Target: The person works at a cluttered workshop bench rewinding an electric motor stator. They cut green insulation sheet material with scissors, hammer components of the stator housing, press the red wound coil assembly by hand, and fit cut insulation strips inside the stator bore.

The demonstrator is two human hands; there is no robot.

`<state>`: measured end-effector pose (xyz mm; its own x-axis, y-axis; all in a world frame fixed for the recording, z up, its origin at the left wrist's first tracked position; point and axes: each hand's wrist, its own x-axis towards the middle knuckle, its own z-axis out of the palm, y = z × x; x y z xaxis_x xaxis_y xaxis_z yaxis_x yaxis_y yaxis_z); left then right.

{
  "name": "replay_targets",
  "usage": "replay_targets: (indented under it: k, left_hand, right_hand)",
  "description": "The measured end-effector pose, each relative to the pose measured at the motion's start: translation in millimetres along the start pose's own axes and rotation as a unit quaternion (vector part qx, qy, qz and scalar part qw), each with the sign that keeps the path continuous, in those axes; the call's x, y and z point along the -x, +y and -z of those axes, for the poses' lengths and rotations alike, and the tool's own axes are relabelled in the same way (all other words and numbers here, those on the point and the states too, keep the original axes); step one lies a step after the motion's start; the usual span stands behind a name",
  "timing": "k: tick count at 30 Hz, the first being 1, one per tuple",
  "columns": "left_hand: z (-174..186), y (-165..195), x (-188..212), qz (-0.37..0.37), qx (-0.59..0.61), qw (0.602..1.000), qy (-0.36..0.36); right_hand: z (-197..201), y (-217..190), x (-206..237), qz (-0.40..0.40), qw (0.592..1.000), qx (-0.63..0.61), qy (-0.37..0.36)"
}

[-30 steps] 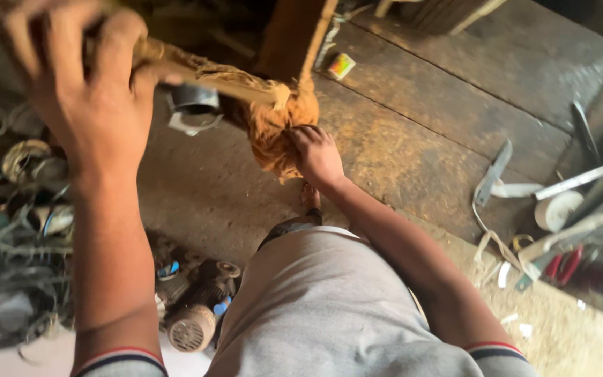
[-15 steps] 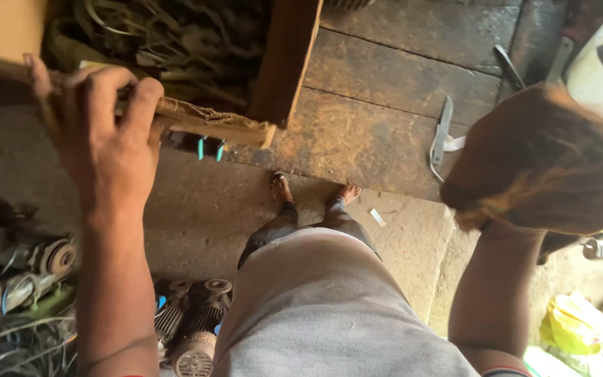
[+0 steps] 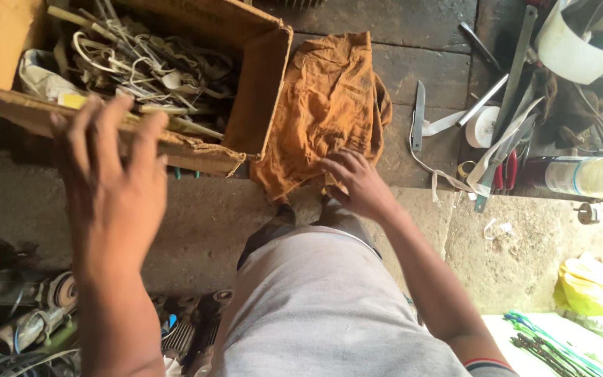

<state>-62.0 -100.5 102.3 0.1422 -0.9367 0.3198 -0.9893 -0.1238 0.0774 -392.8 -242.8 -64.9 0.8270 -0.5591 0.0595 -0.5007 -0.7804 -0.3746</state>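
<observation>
- Orange cloth (image 3: 326, 105) lies spread on the dark workbench (image 3: 399, 28), its lower edge drooping over the bench lip, just beside the cardboard box (image 3: 263, 91).
- Right hand (image 3: 357, 183) rests on that hanging corner, fingers splayed, pinching nothing.
- Left hand (image 3: 109, 188) grips the box's near wall, fingers curled over its rim.
- Risk, likely: a tug on the cloth could drag it off the edge; the overhanging box could tip and spill its tangled scraps (image 3: 148, 66).
- Room: a flat blade (image 3: 418, 115) and tape roll (image 3: 484, 126) crowd the right; bare boards lie behind the cloth.
</observation>
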Motion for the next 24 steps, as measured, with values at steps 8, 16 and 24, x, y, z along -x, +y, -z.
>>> replay_targets:
  k: [8,16,24]
  left_hand:
    - [-80.1,115.0,-26.5,-0.082,0.243,0.967,0.006]
    - [-168.9,173.2,-40.0,-0.095,0.050,0.988,0.109]
    - [-244.1,164.4,-40.5,-0.119,0.196,0.971,-0.075]
  right_hand:
    - [4.2,52.4,10.2,-0.320,0.904,-0.158,0.235]
    - [6.9,64.5,-33.9,-0.231,0.950,-0.056,0.204]
    - [7.8,79.1,9.1,-0.285,0.937,-0.081,0.184]
